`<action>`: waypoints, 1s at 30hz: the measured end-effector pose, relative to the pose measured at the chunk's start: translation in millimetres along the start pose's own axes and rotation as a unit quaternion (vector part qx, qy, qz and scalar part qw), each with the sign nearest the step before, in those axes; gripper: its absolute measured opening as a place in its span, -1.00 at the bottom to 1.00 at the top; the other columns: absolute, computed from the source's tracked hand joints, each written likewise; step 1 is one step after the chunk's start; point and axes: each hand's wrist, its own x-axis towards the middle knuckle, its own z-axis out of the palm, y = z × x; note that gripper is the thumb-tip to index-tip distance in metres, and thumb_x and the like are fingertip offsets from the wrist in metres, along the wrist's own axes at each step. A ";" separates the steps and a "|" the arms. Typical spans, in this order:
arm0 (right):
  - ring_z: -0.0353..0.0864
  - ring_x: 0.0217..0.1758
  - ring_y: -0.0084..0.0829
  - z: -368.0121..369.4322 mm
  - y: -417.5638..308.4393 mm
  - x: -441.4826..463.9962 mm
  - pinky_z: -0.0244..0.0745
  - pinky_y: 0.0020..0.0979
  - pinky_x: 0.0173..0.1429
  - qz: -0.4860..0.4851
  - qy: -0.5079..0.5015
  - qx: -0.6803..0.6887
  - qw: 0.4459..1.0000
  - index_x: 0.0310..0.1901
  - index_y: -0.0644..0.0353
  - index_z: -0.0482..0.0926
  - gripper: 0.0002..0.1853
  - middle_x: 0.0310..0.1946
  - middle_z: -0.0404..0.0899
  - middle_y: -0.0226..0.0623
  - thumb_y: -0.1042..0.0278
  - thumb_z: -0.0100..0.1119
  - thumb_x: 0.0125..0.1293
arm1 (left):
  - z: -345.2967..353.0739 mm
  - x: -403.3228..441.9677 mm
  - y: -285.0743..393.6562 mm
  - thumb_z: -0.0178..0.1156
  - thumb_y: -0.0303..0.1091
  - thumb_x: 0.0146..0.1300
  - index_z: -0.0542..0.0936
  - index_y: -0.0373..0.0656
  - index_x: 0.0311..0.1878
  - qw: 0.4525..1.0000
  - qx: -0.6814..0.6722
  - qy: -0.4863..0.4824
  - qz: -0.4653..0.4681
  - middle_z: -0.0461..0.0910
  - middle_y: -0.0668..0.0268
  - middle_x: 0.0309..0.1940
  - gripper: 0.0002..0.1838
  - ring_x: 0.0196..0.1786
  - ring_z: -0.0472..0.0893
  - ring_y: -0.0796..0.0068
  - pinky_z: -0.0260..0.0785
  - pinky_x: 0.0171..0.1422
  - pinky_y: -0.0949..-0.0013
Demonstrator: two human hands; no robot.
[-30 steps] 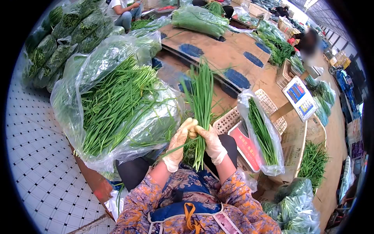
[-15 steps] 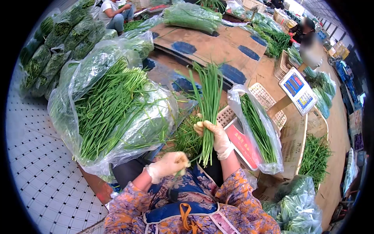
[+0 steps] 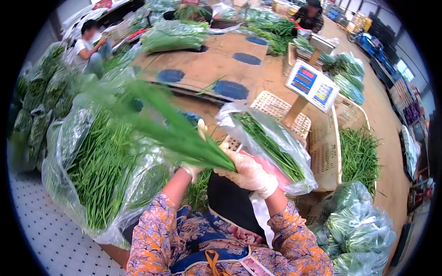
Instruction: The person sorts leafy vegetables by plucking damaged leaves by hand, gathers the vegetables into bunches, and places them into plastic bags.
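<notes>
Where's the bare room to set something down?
Mostly bare: the brown board before the long bagged bundle; the tan floor right of the loose greens; the dotted floor left of the open bag. Crowded: around the right hand and its bunch, between that bag and the smaller clear bag.

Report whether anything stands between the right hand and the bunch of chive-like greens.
Nothing visible does: the right hand directly grips the bunch of chive-like greens near one end. The left hand is partly hidden behind the bunch.
</notes>
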 end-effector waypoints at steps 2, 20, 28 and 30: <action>0.56 -0.15 -0.28 -16.8 1.0 -7.2 0.40 -0.32 0.01 -0.041 0.039 -0.112 0.992 0.16 0.10 0.34 -0.48 -0.23 0.53 -0.16 0.46 0.19 0.12 | 20.7 29.1 12.7 0.42 -0.03 -0.09 -0.36 -0.30 0.38 0.981 -0.143 -0.001 -0.130 0.01 -0.13 0.32 0.27 0.38 0.05 0.10 -0.12 0.41 0.22; 0.30 0.20 -0.01 -91.8 96.6 -99.0 0.17 -0.23 0.29 0.183 0.212 -0.398 0.873 0.19 0.30 0.27 -0.37 0.11 0.34 0.07 0.20 0.19 0.13 | 13.4 44.4 3.3 0.28 -0.25 0.05 0.07 -0.26 0.34 0.977 -0.199 0.007 -0.074 0.13 0.08 0.30 -0.16 0.36 0.13 0.27 -0.05 0.42 0.28; 0.36 0.17 -0.11 -47.1 44.8 -68.9 0.23 -0.28 0.27 0.061 0.205 -0.282 0.935 0.12 0.28 0.36 -0.54 0.09 0.39 -0.03 0.36 0.14 0.18 | -108.0 -92.1 -82.2 0.22 -0.29 0.05 0.17 -0.34 0.28 0.974 0.059 0.159 -0.150 0.23 0.04 0.24 -0.26 0.31 0.20 0.20 -0.07 0.42 0.28; 0.36 0.18 -0.15 -29.7 26.7 -48.3 0.22 -0.28 0.27 0.031 0.181 -0.240 0.953 0.13 0.24 0.38 -0.56 0.09 0.41 -0.08 0.35 0.13 0.20 | -148.6 -131.4 -109.8 0.20 -0.24 0.09 0.21 -0.34 0.26 0.956 0.125 0.193 -0.181 0.24 0.02 0.24 -0.30 0.31 0.21 0.17 -0.06 0.42 0.26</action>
